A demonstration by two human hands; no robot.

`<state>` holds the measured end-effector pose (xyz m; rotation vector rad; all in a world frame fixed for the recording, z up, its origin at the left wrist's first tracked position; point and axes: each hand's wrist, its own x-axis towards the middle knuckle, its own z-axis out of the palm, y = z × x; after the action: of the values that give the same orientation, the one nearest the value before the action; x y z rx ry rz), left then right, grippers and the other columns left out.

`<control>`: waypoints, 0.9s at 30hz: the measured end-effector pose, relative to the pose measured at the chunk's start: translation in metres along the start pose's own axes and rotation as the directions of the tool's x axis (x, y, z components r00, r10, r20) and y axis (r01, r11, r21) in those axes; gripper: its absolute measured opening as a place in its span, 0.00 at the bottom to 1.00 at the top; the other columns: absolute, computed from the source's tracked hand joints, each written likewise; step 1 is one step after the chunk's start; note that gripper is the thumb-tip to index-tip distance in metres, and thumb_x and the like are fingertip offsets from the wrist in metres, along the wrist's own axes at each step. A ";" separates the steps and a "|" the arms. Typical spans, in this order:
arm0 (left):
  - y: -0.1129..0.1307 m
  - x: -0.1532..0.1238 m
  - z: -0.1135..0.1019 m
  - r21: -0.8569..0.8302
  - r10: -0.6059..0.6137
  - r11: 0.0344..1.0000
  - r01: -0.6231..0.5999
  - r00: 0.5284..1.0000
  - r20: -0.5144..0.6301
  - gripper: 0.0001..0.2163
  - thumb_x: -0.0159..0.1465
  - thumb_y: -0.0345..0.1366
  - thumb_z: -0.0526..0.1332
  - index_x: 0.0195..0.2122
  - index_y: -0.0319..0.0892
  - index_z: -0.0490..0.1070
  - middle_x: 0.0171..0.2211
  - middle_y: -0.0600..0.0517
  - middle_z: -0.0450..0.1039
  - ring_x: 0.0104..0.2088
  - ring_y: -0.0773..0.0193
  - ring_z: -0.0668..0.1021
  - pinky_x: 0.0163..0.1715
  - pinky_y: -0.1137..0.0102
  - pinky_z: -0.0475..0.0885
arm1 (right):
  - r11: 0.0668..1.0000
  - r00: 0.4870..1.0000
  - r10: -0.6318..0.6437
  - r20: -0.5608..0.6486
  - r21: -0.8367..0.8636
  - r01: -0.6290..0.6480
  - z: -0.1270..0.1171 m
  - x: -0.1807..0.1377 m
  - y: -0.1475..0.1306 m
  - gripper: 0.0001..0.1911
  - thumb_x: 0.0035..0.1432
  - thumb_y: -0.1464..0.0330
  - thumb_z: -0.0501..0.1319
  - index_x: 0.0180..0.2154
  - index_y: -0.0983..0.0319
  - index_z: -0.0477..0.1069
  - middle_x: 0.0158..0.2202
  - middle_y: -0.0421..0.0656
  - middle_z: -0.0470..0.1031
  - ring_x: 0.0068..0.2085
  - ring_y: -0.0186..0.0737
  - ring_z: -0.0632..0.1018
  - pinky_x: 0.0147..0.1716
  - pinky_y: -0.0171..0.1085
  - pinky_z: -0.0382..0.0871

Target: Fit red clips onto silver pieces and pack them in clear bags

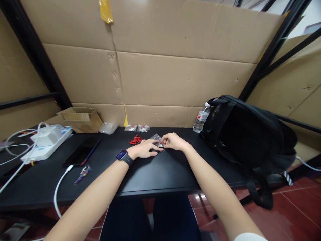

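A small clear plastic bag [156,137] lies flat on the black table between my two hands. My left hand [146,148], with a dark watch on its wrist, rests with fingers stretched out over the near left part of the bag. My right hand [173,141] is closed in a pinch at the bag's right side. A bit of red shows at its fingertips; the fingers hide most of it. Just beyond my left hand is a loose pile of small red pieces [136,139], too small to make out exactly.
Two filled clear packets [137,128] lie by the cardboard wall, near a crumpled plastic bag [108,127] and a paper bag [81,120]. At left are a power strip [47,147], phone [81,151] and key ring [82,174]. A water bottle [201,117] and black backpack [245,134] stand right.
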<state>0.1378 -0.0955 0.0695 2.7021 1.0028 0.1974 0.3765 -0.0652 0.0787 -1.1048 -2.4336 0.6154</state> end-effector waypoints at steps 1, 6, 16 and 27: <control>0.000 0.000 0.000 -0.004 0.001 1.000 -0.001 1.000 0.001 0.19 0.68 0.42 0.59 0.60 0.64 0.70 0.71 0.52 0.53 0.69 0.42 0.59 0.62 0.42 0.58 | 0.999 0.999 -0.011 -0.033 -0.034 0.010 0.002 0.001 0.000 0.12 0.49 0.76 0.71 0.38 0.62 0.78 0.30 0.38 0.77 0.31 0.33 0.76 0.32 0.30 0.65; -0.003 0.001 0.002 0.000 0.005 1.000 -0.005 1.000 -0.030 0.18 0.68 0.42 0.60 0.59 0.67 0.71 0.73 0.55 0.49 0.71 0.41 0.53 0.63 0.39 0.53 | 0.955 0.972 0.005 -0.235 -0.287 -0.075 0.015 0.010 -0.003 0.10 0.52 0.70 0.73 0.36 0.60 0.76 0.34 0.40 0.74 0.33 0.34 0.74 0.33 0.31 0.62; -0.003 0.000 -0.002 0.001 -0.033 0.999 0.033 0.996 -0.082 0.15 0.65 0.37 0.61 0.51 0.64 0.78 0.69 0.56 0.58 0.68 0.41 0.56 0.62 0.39 0.54 | 0.902 0.947 0.037 -0.318 -0.398 -0.169 0.023 0.020 -0.008 0.10 0.58 0.65 0.70 0.41 0.60 0.75 0.40 0.44 0.74 0.35 0.38 0.76 0.32 0.33 0.63; -0.010 0.006 0.005 0.099 -0.091 0.983 0.153 0.881 -0.464 0.26 0.57 0.19 0.52 0.53 0.50 0.70 0.53 0.49 0.74 0.56 0.54 0.72 0.54 0.59 0.63 | 0.993 0.981 -0.117 -0.157 -0.054 0.109 -0.010 0.000 0.010 0.17 0.50 0.81 0.65 0.43 0.61 0.76 0.40 0.41 0.74 0.31 0.30 0.72 0.34 0.30 0.66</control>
<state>0.1368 -0.0852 0.0621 2.7571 1.3520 0.8049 0.3875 -0.0568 0.0818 -0.9847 -2.3623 0.4218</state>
